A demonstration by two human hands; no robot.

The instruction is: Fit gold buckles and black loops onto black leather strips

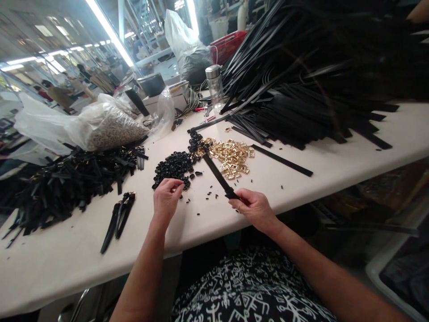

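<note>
My right hand (254,208) grips a black strap (217,173) near its lower end, just over the front part of the table. The strap points up and left toward a heap of gold buckles (233,155), and a small black loop (231,193) sits around it close to my fingers. At the edge of a pile of black loops (174,166), my left hand (167,197) has thumb and fingertips pinched together. Whatever is between those fingertips is too small or hidden to make out. One loose black strap (283,160) lies right of the buckles.
Long black straps (284,114) are heaped at the back right. Finished-looking strap pieces with buckles (80,183) pile up at left, a few more (119,219) nearer me. A glass bottle (214,87) and a filled plastic bag (107,123) stand behind. Tiny black bits dot the table (187,228).
</note>
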